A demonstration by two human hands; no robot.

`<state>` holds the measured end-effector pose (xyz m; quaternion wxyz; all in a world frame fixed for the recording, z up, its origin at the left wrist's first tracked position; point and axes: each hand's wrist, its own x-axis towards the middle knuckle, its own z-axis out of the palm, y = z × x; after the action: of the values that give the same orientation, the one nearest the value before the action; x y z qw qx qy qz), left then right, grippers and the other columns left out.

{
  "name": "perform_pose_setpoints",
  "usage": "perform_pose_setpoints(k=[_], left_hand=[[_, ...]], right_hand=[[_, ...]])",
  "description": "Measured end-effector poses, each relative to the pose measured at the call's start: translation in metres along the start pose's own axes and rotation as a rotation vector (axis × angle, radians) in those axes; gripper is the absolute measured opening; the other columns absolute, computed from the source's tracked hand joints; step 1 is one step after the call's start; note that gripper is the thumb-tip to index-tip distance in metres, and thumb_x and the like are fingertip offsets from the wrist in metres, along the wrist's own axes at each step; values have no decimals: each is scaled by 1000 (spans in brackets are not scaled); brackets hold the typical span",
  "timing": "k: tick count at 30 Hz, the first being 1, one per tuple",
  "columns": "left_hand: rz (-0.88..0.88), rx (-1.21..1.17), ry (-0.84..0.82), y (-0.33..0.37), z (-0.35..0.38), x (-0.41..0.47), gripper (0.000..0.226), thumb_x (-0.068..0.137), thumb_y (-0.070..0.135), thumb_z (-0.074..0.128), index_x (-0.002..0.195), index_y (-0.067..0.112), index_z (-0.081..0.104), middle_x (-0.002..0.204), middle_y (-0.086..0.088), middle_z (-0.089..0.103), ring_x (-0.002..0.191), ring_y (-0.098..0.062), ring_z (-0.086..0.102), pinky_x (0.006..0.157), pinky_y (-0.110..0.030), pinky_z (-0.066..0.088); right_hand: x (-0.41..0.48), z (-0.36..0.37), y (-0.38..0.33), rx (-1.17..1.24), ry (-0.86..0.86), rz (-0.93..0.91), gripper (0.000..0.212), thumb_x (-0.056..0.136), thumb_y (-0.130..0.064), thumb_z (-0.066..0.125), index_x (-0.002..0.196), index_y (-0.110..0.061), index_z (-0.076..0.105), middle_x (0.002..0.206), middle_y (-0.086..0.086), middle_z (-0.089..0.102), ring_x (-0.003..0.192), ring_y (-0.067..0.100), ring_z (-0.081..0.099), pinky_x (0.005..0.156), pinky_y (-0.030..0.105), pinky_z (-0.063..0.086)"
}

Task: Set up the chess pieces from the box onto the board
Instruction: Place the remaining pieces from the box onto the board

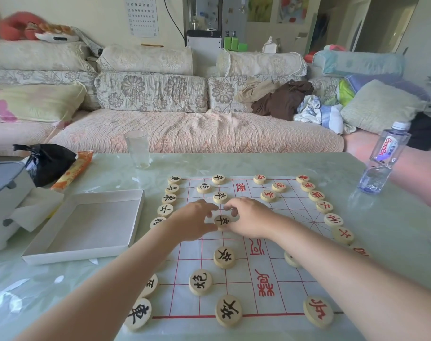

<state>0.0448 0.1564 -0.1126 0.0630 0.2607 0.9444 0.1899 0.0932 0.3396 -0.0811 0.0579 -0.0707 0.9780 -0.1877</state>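
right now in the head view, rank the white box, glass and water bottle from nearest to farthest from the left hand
From the left hand:
1. white box, to its left
2. glass, farther back left
3. water bottle, far right

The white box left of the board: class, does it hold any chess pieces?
No: the white box shows only its bare bottom, while the chess pieces lie on the board.
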Motion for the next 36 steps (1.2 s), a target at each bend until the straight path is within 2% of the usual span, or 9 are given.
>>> perform_pose_setpoints(k=[4, 7, 11, 19, 22, 25, 29, 32, 36], left_hand=[[12, -13, 53, 6, -7, -20, 44, 87, 37, 66, 128, 30, 53, 105, 13, 52, 85, -10, 54, 79, -25, 45], [1, 2, 27, 12, -4, -38, 39, 87, 35, 65, 124, 31, 55, 105, 14, 53, 86, -9, 53, 77, -22, 41], [-33, -46, 4, 21, 4, -62, 33, 87, 36, 63, 120, 35, 57, 103, 19, 56, 89, -6, 57, 78, -21, 45], [-55, -111, -24, 27, 14, -84, 52, 81, 41, 68, 130, 32, 55, 115, 17, 57, 100, -5, 56, 86, -21, 45], [-56, -113, -45, 31, 14, -80, 53, 77, 42, 71, 128, 34, 56, 113, 18, 58, 97, -5, 55, 81, -21, 43], [-29, -67, -16, 31, 18, -79, 46, 78, 41, 71, 122, 33, 60, 112, 15, 60, 94, -6, 53, 78, -21, 42], [-17, -52, 6, 28, 23, -77, 41, 79, 44, 70, 117, 33, 61, 109, 13, 61, 91, -8, 51, 84, -28, 48], [12, -19, 10, 28, 26, -75, 41, 80, 45, 69, 118, 33, 61, 109, 11, 59, 93, -8, 47, 86, -30, 47], [18, -7, -5, 29, 26, -76, 40, 82, 44, 68, 119, 32, 59, 110, 9, 58, 96, -10, 47, 87, -30, 44]], right_hand=[[-25, -3, -7, -14, -76, -13, 36, 86, -38, 66, 120, -30, 63, 113, -9, 60, 109, 15, 58, 85, 28, 48], [-43, 0, -14, -45, -148, 17, 42, 80, -47, 70, 118, -32, 61, 111, -10, 60, 103, 14, 58, 84, 29, 49], [-58, 10, -22, -108, -163, 53, 57, 69, -61, 73, 116, -31, 60, 111, -8, 61, 101, 15, 58, 84, 33, 51], [-55, 20, -11, -3, -188, -12, 46, 83, -47, 70, 126, -36, 57, 116, -10, 59, 101, 12, 57, 78, 25, 45], [-54, 21, -8, 8, -180, -4, 53, 79, -51, 71, 128, -36, 57, 114, -13, 59, 100, 11, 58, 75, 24, 46], [-54, 19, -8, -2, -170, -11, 48, 79, -51, 71, 122, -34, 60, 112, -11, 59, 99, 12, 58, 69, 23, 46], [-55, 16, -7, -20, -182, -47, 33, 83, -43, 71, 113, -30, 68, 111, -8, 64, 99, 14, 61, 78, 29, 54], [-53, 17, -5, -28, -185, -46, 33, 79, -44, 73, 110, -32, 69, 108, -9, 65, 98, 13, 61, 83, 32, 55], [-52, 20, -3, -30, -177, -42, 35, 76, -47, 74, 108, -33, 69, 105, -9, 65, 95, 12, 62, 82, 33, 55]])
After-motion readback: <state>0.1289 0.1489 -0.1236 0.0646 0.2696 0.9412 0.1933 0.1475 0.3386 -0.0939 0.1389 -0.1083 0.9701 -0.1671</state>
